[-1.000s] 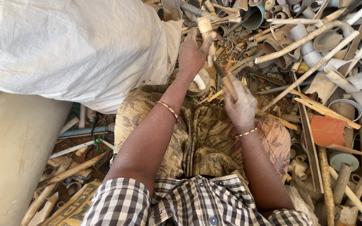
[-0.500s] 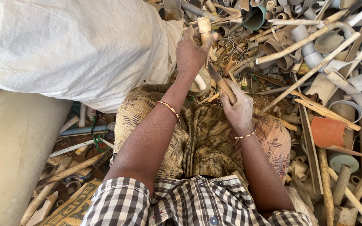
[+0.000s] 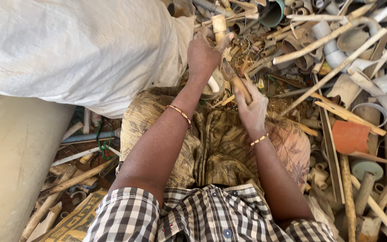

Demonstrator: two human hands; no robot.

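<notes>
While the left hand (image 3: 204,54) grips a short pipe piece (image 3: 219,24) upright over the scrap pile (image 3: 319,49), the right hand (image 3: 252,107) is closed on a wooden-handled tool (image 3: 236,83). Its long axis slants up-left toward the pipe, just beside the left grip.

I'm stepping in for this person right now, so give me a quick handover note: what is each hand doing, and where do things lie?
Left hand: closed around a short pale pipe piece, held upright over the scrap pile.
Right hand: gripping the wooden handle of a tool whose blade angles toward the pipe piece.
A white sack lies to the left, an orange fragment to the right.
Whether the pipe piece has been cut cannot be told; the pile around is unsorted.
</notes>
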